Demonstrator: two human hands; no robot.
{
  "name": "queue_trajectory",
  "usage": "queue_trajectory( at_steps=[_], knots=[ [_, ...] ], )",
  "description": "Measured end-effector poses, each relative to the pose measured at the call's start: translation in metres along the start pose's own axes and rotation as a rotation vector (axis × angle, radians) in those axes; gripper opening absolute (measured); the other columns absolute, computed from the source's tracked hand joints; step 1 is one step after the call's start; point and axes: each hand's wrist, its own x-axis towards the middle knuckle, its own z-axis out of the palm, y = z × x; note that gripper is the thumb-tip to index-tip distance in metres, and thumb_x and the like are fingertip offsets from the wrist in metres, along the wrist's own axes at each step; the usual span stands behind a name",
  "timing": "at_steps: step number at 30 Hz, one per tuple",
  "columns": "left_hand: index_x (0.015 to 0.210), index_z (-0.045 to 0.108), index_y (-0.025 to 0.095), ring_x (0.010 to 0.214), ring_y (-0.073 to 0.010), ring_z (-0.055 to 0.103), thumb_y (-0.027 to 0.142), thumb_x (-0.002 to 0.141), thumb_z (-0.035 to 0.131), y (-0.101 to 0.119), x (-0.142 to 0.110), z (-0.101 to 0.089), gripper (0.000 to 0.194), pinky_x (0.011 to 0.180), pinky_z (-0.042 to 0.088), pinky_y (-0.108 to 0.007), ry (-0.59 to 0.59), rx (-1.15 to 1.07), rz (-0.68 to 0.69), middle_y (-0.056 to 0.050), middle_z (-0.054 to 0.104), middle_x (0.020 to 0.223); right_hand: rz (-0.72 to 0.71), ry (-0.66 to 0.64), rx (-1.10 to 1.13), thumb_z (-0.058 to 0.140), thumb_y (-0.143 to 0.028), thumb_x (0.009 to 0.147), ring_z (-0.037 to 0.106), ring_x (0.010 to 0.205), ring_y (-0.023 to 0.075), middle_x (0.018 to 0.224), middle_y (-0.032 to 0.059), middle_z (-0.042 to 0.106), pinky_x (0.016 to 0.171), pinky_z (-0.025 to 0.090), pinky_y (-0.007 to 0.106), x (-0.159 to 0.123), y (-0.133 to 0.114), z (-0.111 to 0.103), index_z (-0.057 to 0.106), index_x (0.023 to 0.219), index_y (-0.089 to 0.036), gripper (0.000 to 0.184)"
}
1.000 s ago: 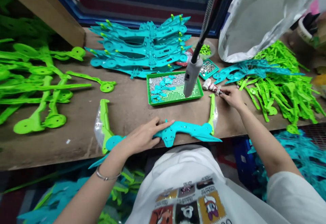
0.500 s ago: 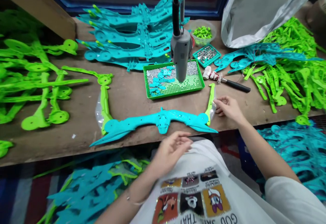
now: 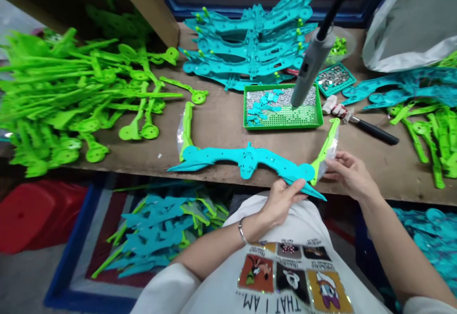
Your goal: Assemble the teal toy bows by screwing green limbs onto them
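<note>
A blue plastic wing-shaped part (image 3: 224, 156) with a raised centre lies along the table's front edge, its right end jutting past the edge. My left hand (image 3: 282, 200) grips that right wing near its tip, thumb on top and fingers beneath. A green plastic arm (image 3: 324, 151) joins the same end and leans outward, with a clear plastic piece (image 3: 332, 146) along its outer side. My right hand (image 3: 353, 173) pinches the lower part of this clear piece; its fingertips are partly hidden. Another green arm (image 3: 187, 128) with a clear piece stands at the blue part's left end.
A grey power screwdriver (image 3: 309, 71) hangs over a green tray (image 3: 283, 127) of screws and small blue pieces. Beside it are a blue tray (image 3: 353, 81) of metal bits and a black-handled tool (image 3: 374, 130). Green parts (image 3: 53, 95) pile up left; blue assemblies (image 3: 250, 47) stack behind.
My view has swung left. My left hand has moved from above my lap onto the blue right wing, which now tilts toward me. My right hand has closed on the clear piece.
</note>
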Motion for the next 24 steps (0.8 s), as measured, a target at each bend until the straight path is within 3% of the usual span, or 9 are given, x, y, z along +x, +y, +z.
queue_trajectory(
  at_steps=[4, 9, 12, 15, 18, 20, 21, 23, 24],
  knots=[
    [0.097, 0.074, 0.014, 0.091, -0.0188, 0.07, 0.044, 0.07, 0.091, 0.003, 0.0, 0.005, 0.044, 0.088, 0.061, -0.041, 0.012, -0.084, 0.041, -0.009, 0.075, 0.104, -0.015, 0.105, 0.127, 0.098, -0.033, 0.059, 0.075, 0.072, 0.014, 0.085, 0.0012, 0.078, 0.067, 0.066, 0.023, -0.017, 0.012, 0.012, 0.065, 0.092, -0.018, 0.049],
    [0.098, 0.072, 0.015, 0.09, -0.0181, 0.071, 0.045, 0.072, 0.09, 0.003, 0.004, 0.01, 0.043, 0.091, 0.06, -0.041, 0.042, -0.109, 0.069, -0.007, 0.075, 0.103, -0.115, 0.177, 0.227, 0.095, -0.034, 0.065, 0.077, 0.077, 0.0136, 0.084, -0.0013, 0.077, 0.074, 0.067, 0.025, -0.037, 0.027, 0.024, 0.063, 0.093, -0.019, 0.045],
    [0.104, 0.071, 0.016, 0.095, -0.0198, 0.072, 0.045, 0.073, 0.09, -0.003, 0.011, 0.011, 0.046, 0.095, 0.058, -0.044, 0.029, -0.097, 0.04, -0.009, 0.075, 0.109, -0.075, 0.189, 0.194, 0.097, -0.035, 0.061, 0.077, 0.077, 0.0145, 0.083, -0.0007, 0.078, 0.075, 0.068, 0.026, -0.029, 0.027, 0.016, 0.063, 0.089, -0.019, 0.047],
    [0.112, 0.07, 0.017, 0.1, -0.0228, 0.074, 0.045, 0.072, 0.091, -0.004, 0.011, 0.007, 0.053, 0.102, 0.054, -0.046, -0.046, -0.061, -0.038, -0.012, 0.075, 0.114, -0.021, 0.185, 0.1, 0.098, -0.037, 0.056, 0.077, 0.082, 0.0172, 0.088, 0.0015, 0.078, 0.078, 0.068, 0.026, -0.01, 0.022, -0.004, 0.064, 0.087, -0.021, 0.049],
    [0.117, 0.069, 0.016, 0.094, -0.0252, 0.077, 0.041, 0.07, 0.093, 0.008, -0.002, -0.009, 0.059, 0.097, 0.056, -0.044, -0.19, 0.054, -0.207, -0.016, 0.075, 0.113, 0.014, 0.187, -0.134, 0.094, -0.047, 0.058, 0.078, 0.081, 0.0255, 0.09, 0.0064, 0.078, 0.076, 0.069, 0.04, 0.004, 0.016, -0.026, 0.066, 0.087, -0.027, 0.045],
    [0.115, 0.069, 0.015, 0.087, -0.0252, 0.078, 0.043, 0.072, 0.091, 0.023, -0.016, -0.028, 0.056, 0.086, 0.06, -0.039, -0.22, 0.127, -0.242, -0.018, 0.076, 0.109, -0.006, 0.287, -0.464, 0.086, -0.059, 0.064, 0.075, 0.07, 0.0334, 0.079, 0.0121, 0.074, 0.063, 0.065, 0.051, 0.006, 0.009, -0.032, 0.066, 0.091, -0.033, 0.042],
    [0.111, 0.069, 0.014, 0.082, -0.0242, 0.078, 0.046, 0.074, 0.089, 0.031, -0.023, -0.039, 0.052, 0.079, 0.061, -0.036, -0.181, 0.146, -0.202, -0.018, 0.077, 0.106, -0.09, 0.399, -0.67, 0.08, -0.063, 0.07, 0.074, 0.07, 0.0377, 0.076, 0.0152, 0.072, 0.058, 0.06, 0.054, 0.005, 0.004, -0.029, 0.066, 0.096, -0.037, 0.039],
    [0.101, 0.067, 0.014, 0.073, -0.0211, 0.077, 0.05, 0.077, 0.085, 0.049, -0.036, -0.066, 0.047, 0.067, 0.06, -0.03, 0.008, 0.14, -0.021, -0.014, 0.078, 0.096, -0.379, 0.597, -1.018, 0.066, -0.066, 0.081, 0.073, 0.082, 0.0433, 0.08, 0.0202, 0.071, 0.061, 0.053, 0.059, -0.001, -0.006, -0.01, 0.064, 0.11, -0.04, 0.039],
    [0.097, 0.065, 0.015, 0.069, -0.0197, 0.076, 0.05, 0.078, 0.084, 0.057, -0.04, -0.079, 0.045, 0.064, 0.059, -0.028, 0.133, 0.114, 0.087, -0.012, 0.078, 0.09, -0.531, 0.604, -1.108, 0.06, -0.065, 0.086, 0.073, 0.087, 0.0431, 0.085, 0.0206, 0.072, 0.065, 0.053, 0.059, -0.005, -0.012, 0.008, 0.063, 0.116, -0.039, 0.04]
  ],
)
